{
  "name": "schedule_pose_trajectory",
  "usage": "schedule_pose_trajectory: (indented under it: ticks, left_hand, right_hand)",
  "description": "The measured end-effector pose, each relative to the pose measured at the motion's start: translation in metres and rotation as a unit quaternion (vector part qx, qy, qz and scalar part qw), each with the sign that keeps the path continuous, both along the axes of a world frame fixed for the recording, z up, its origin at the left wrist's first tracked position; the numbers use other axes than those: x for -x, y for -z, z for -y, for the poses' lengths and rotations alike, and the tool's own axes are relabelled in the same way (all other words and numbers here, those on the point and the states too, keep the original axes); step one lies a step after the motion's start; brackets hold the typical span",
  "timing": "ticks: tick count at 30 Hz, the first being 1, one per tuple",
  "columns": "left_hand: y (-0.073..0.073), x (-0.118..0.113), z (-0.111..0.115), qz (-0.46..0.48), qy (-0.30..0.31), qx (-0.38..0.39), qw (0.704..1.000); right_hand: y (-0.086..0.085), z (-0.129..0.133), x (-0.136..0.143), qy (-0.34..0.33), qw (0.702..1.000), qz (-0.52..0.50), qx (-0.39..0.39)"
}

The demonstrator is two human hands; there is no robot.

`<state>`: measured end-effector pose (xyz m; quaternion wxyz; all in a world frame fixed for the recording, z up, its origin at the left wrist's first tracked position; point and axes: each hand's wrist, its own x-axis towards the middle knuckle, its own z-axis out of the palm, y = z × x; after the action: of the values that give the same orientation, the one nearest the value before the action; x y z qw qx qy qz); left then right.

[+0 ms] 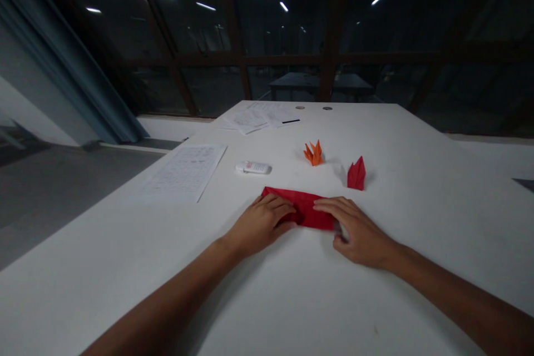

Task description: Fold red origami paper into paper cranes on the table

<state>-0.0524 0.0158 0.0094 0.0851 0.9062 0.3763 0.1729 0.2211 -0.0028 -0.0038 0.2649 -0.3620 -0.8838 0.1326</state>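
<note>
A folded strip of red paper [306, 211] lies on the white table in front of me. My left hand [262, 219] rests on its left end, fingers over the paper and the thumb along its near edge. At the right end, the fingertips of my right hand [354, 228] lie on the paper, with the thumb held apart below them. Beyond the strip stand an orange folded paper piece [315, 154] with several points and, to its right, a smaller red folded piece [356, 173].
A white bottle-like object [253, 167] lies beyond my left hand. Printed sheets [183, 171] are at the left edge, and more papers [254, 117] with a black pen [291, 121] lie at the far end. Dark windows stand behind the table [438, 222].
</note>
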Motion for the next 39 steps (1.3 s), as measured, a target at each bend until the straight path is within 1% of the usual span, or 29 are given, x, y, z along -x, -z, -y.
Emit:
schedule_pose_trajectory:
  ticks: [3, 5, 8, 11, 15, 18, 20, 21, 24, 26, 29, 31, 33, 34, 35, 36, 38, 39]
  left_hand:
    - [0.001, 0.001, -0.003, 0.011, -0.001, -0.002, 1.0]
    - [0.0, 0.001, -0.002, 0.019, 0.007, -0.002, 1.0]
    - [-0.005, -0.003, 0.003, 0.029, 0.037, 0.011, 0.999]
    - [-0.008, -0.011, 0.012, 0.033, 0.052, 0.028, 0.998]
    - [-0.004, -0.023, 0.02, 0.038, 0.03, 0.035, 0.998]
    - [0.001, -0.027, 0.022, 0.06, -0.01, 0.048, 0.997]
    - [0.002, -0.027, 0.022, 0.077, -0.03, 0.051, 0.995]
    - [0.002, -0.027, 0.022, 0.077, -0.029, 0.049, 0.995]
    - [0.001, -0.027, 0.023, 0.043, 0.008, 0.04, 0.998]
    - [0.0, -0.028, 0.023, 0.028, 0.011, 0.036, 0.999]
    - [0.0, -0.028, 0.022, 0.035, 0.0, 0.023, 0.999]
    - [-0.001, -0.027, 0.021, 0.057, 0.008, 0.014, 0.998]
    - [-0.004, -0.025, 0.021, 0.119, -0.005, 0.019, 0.993]
    - [-0.006, -0.024, 0.021, 0.168, -0.029, 0.032, 0.985]
    - [-0.008, -0.024, 0.022, 0.226, -0.062, 0.052, 0.971]
    - [-0.011, -0.024, 0.023, 0.29, -0.097, 0.077, 0.949]
    - [-0.016, -0.026, 0.025, 0.421, -0.152, 0.142, 0.883]
    - [-0.018, -0.028, 0.026, 0.481, -0.163, 0.177, 0.843]
  right_hand:
    - [-0.001, -0.002, -0.001, 0.004, 1.0, -0.008, -0.003]
    - [0.0, -0.003, -0.001, 0.009, 1.0, -0.018, -0.015]
    - [0.003, -0.005, -0.001, 0.022, 0.998, -0.048, -0.036]
    - [0.008, -0.004, 0.0, 0.043, 0.996, -0.07, -0.031]
    - [0.012, -0.001, 0.005, 0.096, 0.992, -0.075, 0.009]
    - [0.012, -0.001, 0.009, 0.126, 0.99, -0.057, 0.008]
    - [0.011, -0.002, 0.01, 0.12, 0.992, -0.028, -0.01]
    - [0.01, -0.003, 0.01, 0.114, 0.993, -0.012, -0.019]
    - [0.008, -0.003, 0.01, 0.098, 0.995, 0.02, -0.029]
    - [0.007, -0.003, 0.009, 0.095, 0.995, 0.02, -0.025]
    - [0.008, -0.003, 0.007, 0.099, 0.995, -0.024, -0.02]
    - [0.008, -0.003, 0.005, 0.109, 0.989, -0.095, -0.014]
    - [0.008, -0.005, 0.003, 0.125, 0.975, -0.185, 0.003]
    - [0.008, -0.006, 0.002, 0.132, 0.964, -0.228, 0.018]
    - [0.009, -0.007, 0.001, 0.135, 0.954, -0.265, 0.037]
    - [0.009, -0.007, 0.0, 0.132, 0.944, -0.298, 0.058]
    - [0.01, -0.008, 0.0, 0.106, 0.923, -0.352, 0.112]
    - [0.011, -0.007, 0.001, 0.086, 0.912, -0.374, 0.146]
